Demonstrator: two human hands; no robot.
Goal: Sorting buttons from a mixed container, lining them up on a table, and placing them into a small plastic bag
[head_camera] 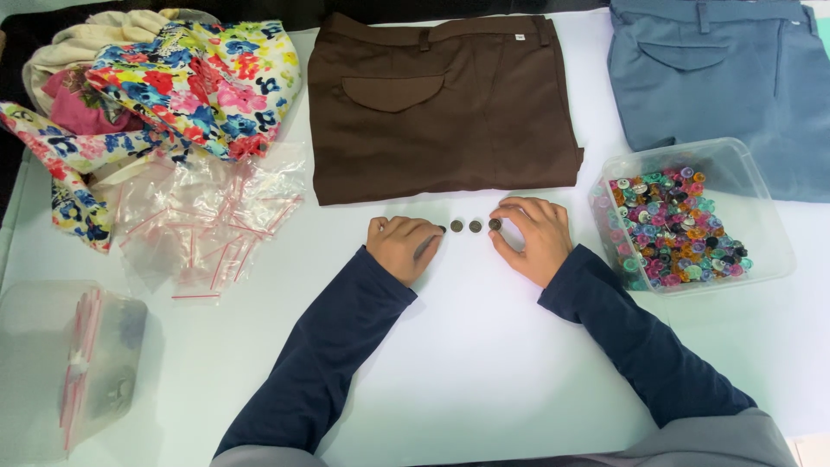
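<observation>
- Both forearms, in dark blue sleeves, come in from the lower edge and angle inward across the white table (484, 363).
- The left hand (403, 246) rests knuckles up, fingers curled under; its fingertips sit at the left end of a short row of brown buttons (475, 226), where one button is half hidden, so I cannot tell whether it grips anything.
- The right hand (529, 235) pinches the rightmost button (494, 224) between thumb and forefinger, the other fingers loosely bent.
- The row runs left to right, just below the folded brown trousers (441, 104); two buttons lie free between the hands.
- A clear plastic tub (761, 207) right of the right hand holds a heap of multicoloured buttons (674, 233).
- A second clear tub (52, 363) at lower left holds small zip bags.
- Loose zip bags (212, 220) lie beside floral cloth (190, 82).
</observation>
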